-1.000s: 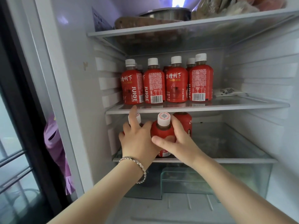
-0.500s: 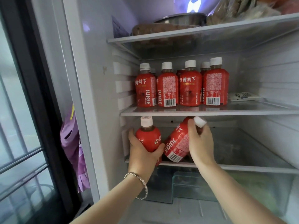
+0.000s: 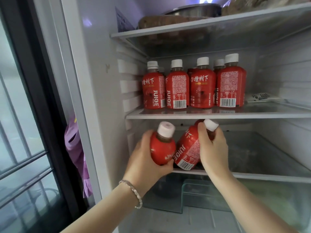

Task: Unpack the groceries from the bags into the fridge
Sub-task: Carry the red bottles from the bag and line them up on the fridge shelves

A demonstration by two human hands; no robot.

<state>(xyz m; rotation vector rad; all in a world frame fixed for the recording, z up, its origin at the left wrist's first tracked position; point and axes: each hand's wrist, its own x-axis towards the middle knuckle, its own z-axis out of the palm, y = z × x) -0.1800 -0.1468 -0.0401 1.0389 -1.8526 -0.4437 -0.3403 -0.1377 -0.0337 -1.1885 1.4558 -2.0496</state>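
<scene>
The fridge stands open in front of me. My left hand (image 3: 144, 163) grips a red juice bottle (image 3: 162, 148) with a white cap, tipped toward me at the front left of the lower glass shelf (image 3: 252, 175). My right hand (image 3: 213, 148) holds a second red juice bottle (image 3: 186, 152) near its neck; that bottle leans to the right, its base near the shelf's front edge. Several more red juice bottles (image 3: 193, 88) stand upright in a row on the middle shelf (image 3: 218, 115) above.
A metal bowl (image 3: 195, 10) and wrapped food sit on the top shelf. A small white packet (image 3: 260, 97) lies at the right of the middle shelf. A clear crisper drawer (image 3: 210, 195) sits below. A purple cloth (image 3: 75, 148) hangs left of the fridge beside a dark window frame.
Both bottles stood close together under my hands a second ago. The right one has since been tilted to the right, and the left one now tips toward me.
</scene>
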